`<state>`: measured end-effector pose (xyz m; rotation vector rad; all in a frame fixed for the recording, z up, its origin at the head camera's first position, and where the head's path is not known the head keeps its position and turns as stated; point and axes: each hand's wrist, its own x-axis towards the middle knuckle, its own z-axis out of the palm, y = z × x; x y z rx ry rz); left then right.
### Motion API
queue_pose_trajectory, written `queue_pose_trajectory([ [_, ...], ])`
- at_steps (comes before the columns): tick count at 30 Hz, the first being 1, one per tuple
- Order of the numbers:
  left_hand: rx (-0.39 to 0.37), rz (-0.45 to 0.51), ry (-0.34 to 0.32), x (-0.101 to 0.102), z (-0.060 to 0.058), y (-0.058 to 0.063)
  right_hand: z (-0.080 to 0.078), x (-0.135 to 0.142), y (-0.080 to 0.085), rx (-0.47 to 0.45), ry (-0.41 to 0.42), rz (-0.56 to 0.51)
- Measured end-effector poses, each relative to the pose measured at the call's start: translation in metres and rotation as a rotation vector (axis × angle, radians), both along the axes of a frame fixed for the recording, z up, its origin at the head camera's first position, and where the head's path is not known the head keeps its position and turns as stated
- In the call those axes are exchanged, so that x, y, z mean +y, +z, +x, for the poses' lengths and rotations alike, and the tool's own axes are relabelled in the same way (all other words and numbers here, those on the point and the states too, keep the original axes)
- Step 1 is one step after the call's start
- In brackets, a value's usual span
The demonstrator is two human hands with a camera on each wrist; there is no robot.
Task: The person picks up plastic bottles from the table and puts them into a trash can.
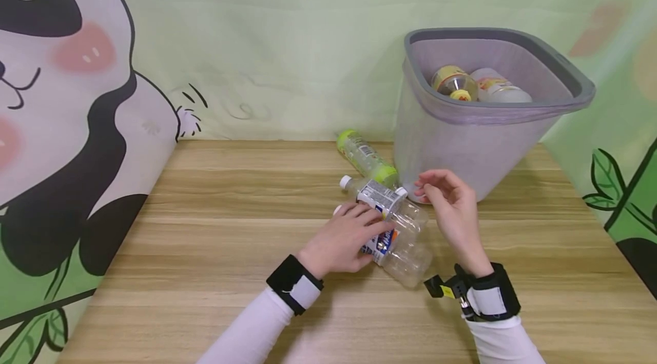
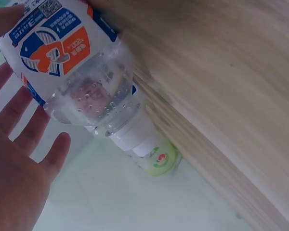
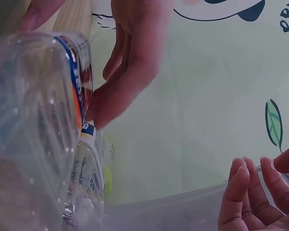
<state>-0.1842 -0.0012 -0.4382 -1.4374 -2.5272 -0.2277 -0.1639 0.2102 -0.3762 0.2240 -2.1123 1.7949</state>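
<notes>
My left hand [image 1: 346,238] lies over the nearest clear plastic bottle [image 1: 408,264], which has a blue, white and orange label. Its fingers reach across the top and its thumb is against the near side; in the left wrist view the thumb overlaps the label [image 2: 55,50]. More clear bottles with white caps [image 1: 402,191] lie right behind, partly hidden by the hand and each other. My right hand [image 1: 454,210] is raised to the right of the bottles, in front of the bin, its fingers loosely bent around nothing.
A grey bin [image 1: 462,147] stands at the back right, with a yellow-capped bottle [image 1: 454,81] and a whitish bottle [image 1: 498,87] inside. Left of the bin lies a clear bottle with green ends [image 1: 366,156]. A panda-print cloth [image 1: 267,67] hangs behind the wooden table [image 1: 215,227].
</notes>
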Motion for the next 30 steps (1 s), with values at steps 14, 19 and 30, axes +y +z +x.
queue_pose_trajectory([
  [14, -0.128, 0.018, 0.048, -0.024, 0.009, 0.002, 0.000, 0.000, -0.001, -0.020, -0.006, 0.012],
  [19, -0.142, 0.020, 0.052, -0.034, 0.013, 0.002, 0.001, -0.002, -0.002, -0.031, -0.001, 0.008],
  [30, -0.160, 0.046, 0.095, -0.059, 0.020, 0.003, 0.000, -0.005, -0.003, -0.023, 0.012, 0.007],
])
